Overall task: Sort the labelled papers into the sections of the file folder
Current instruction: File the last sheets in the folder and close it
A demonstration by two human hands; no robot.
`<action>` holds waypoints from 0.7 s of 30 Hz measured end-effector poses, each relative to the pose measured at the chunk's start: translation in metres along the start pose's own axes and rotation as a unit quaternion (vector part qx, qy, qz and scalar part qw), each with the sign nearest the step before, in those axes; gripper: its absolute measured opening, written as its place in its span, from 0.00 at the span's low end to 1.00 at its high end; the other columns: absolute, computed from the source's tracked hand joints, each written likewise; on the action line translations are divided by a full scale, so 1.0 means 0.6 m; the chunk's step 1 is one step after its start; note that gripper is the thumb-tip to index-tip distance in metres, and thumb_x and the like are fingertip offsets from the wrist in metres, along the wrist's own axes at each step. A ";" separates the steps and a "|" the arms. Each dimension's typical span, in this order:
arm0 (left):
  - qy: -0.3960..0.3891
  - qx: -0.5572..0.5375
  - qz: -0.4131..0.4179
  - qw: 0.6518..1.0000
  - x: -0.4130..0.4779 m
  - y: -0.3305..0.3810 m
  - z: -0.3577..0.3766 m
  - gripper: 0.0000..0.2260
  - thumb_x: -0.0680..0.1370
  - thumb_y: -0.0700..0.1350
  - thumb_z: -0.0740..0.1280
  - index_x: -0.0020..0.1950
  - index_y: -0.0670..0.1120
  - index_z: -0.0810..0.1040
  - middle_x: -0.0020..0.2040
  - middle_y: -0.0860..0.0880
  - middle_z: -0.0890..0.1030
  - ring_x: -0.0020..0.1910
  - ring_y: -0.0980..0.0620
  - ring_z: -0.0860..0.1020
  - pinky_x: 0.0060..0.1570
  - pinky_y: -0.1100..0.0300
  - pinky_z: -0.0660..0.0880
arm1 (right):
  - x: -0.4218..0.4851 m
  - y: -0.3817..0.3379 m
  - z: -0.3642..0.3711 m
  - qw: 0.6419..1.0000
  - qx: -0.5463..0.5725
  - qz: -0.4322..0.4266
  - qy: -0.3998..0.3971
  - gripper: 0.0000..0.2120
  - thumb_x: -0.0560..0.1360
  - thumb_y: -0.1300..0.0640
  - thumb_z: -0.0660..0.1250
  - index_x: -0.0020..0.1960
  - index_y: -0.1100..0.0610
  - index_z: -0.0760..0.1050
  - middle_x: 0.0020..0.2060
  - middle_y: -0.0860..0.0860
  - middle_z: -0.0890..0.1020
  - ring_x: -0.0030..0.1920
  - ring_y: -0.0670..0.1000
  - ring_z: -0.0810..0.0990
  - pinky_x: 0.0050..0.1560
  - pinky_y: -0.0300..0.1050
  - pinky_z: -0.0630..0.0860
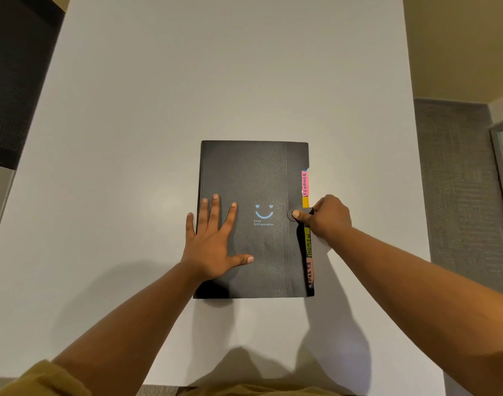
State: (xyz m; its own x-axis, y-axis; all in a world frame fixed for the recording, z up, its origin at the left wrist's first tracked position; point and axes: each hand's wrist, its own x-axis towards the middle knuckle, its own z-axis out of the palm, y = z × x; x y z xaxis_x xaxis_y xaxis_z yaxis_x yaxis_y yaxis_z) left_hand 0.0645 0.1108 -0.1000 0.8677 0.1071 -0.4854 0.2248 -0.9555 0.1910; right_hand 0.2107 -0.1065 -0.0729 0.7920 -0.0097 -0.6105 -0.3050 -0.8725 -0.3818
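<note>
A black file folder (pixel 256 172) with a blue smiley print lies closed in the middle of the white table. Coloured section tabs stick out along its right edge: a pink one marked FINANCE (pixel 305 183), a yellow one (pixel 305 202), a green one marked ADMIN (pixel 308 244) and a pink one marked SPORTS (pixel 309 276). My left hand (pixel 213 241) lies flat on the cover's left half, fingers spread. My right hand (pixel 324 217) pinches the round clasp tab (pixel 291 215) at the folder's right edge, thumb on top. No loose papers are in sight.
The white table (pixel 216 81) stretches far beyond the folder and to both sides. Its near edge runs just above my lap. Grey carpet (pixel 456 181) lies to the right of the table, a dark panel (pixel 13 81) to the left.
</note>
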 end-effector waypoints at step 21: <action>0.157 0.060 0.098 0.981 -0.077 -0.025 -0.053 0.40 0.78 0.65 0.56 0.79 0.43 0.45 0.80 0.44 0.45 0.79 0.45 0.44 0.75 0.51 0.43 | -0.215 0.062 0.052 0.957 -0.076 -0.227 0.164 0.20 0.76 0.44 0.65 0.63 0.54 0.73 0.59 0.50 0.79 0.59 0.55 0.76 0.56 0.48 0.74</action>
